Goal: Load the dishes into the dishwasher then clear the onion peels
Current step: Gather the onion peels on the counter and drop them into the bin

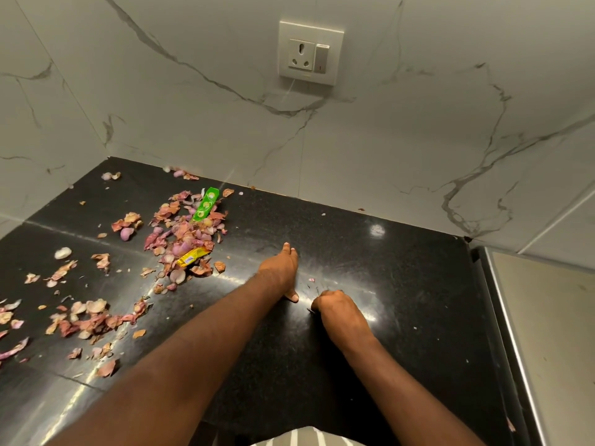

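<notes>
Pink and brown onion peels (183, 239) lie heaped on the black stone counter (402, 278) at the centre left. A second, looser heap of peels (93, 320) lies nearer the left edge. My left hand (282, 270) rests on its side on the counter to the right of the main heap, fingers stretched out, holding nothing. My right hand (335, 309) sits just right of it, curled into a fist on the surface. What is inside the fist is hidden. A tiny pink peel scrap (311, 279) lies between the hands. No dishes or dishwasher are in view.
A green wrapper (206, 204) and a yellow wrapper (192, 255) lie among the peels. White marble wall tiles with a socket and switch (310, 53) rise behind the counter. A metal-edged gap (502, 317) borders the counter's right side.
</notes>
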A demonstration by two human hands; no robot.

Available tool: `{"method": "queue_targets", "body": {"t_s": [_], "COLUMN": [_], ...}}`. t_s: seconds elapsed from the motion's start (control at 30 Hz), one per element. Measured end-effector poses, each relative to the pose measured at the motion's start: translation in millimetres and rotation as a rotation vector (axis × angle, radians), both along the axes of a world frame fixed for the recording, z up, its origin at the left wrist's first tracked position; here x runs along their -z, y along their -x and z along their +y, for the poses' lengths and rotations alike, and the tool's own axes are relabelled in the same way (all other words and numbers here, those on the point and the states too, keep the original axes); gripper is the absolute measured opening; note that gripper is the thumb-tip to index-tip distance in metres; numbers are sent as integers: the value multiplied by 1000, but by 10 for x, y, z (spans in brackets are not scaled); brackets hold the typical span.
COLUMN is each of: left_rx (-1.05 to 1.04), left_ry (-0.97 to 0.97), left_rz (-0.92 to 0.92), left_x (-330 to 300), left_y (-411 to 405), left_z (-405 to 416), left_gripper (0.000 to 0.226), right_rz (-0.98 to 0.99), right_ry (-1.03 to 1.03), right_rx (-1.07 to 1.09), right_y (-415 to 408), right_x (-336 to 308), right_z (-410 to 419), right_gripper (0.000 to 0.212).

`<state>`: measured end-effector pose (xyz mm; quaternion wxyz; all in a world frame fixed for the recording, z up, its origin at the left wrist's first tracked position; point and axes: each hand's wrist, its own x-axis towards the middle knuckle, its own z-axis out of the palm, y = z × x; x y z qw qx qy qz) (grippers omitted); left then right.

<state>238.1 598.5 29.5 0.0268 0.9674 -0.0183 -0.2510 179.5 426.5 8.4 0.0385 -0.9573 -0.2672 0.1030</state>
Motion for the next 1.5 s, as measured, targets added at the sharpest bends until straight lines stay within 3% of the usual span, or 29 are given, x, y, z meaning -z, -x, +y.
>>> {"method": "queue_targets", "body": {"t_s": [0.13,0.27,0.37,0.47,0.6,0.8,1.07,1.27,1.4,1.5], "left_rx": [10,23,50,51,89,-13,126,217,57,-18], "left_ry": [-32,42,113,185,182,231,225,432,578,548], "left_rz": [-44,-51,-65,-157,-231,-312,-350,-222,-238,-325], "left_x": [-10,-61,-112,-61,16,29,134,198,159,167], "left_y": [61,85,88,102,190,240,337,413,426,427], "left_z": [-66,-125,-138,-184,-295,-437,-487,-508,-588,-604], "left_gripper": [121,72,65,61,50,18,20,18,32,47], "right_rz": [48,344,786,931,991,978,943,907,920,922], "right_ry": [-171,-1032,-1701,-1991,-2074,-2159,-2191,-2159,-2155,-2133], "right_rx": [185,766,1079,1217,1283,1297,1305,1327,1325,1330], "right_y": [-134,-213,-187,-132,-35,-11,-16,-41,-33,-15], "right_x": [34,118,96,55,59,35,50,53,35,18], "right_z": [-29,-223,-355,-498,-577,-712,-810,-799,-798,-807], "right_gripper": [24,23,21,19,20,21,19,27,28,23]}}
